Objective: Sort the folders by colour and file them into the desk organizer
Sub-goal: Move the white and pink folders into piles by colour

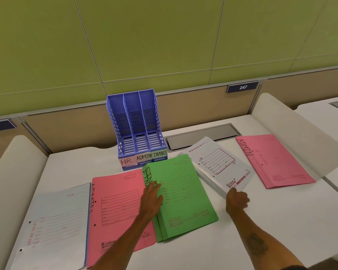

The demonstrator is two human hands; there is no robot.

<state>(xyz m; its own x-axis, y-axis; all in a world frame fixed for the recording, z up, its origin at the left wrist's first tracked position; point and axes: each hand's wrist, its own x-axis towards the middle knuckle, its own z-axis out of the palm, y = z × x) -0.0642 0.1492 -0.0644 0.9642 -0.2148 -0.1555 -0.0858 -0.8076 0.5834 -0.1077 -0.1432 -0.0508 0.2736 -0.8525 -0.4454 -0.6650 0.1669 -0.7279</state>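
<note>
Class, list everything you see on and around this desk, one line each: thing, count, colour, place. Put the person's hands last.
desk organizer: one, blue-violet, back centre of the desk; three empty slots labelled HR, ADMIN, FINANCE
light blue folder: one, pale blue, far left
pink folders: two, pink; one beside the blue one, one at far right
green folder: one showing, green, centre, in front of the organizer
white folders: a stack, count unclear, white, right of the green one
desk: one, white
cable hatch: one, grey, set into the desk behind the folders
number plates: two, dark blue, on the partition; one reads 247
left hand: rests on the green folder's left edge
right hand: grips the white stack's near corner
</note>
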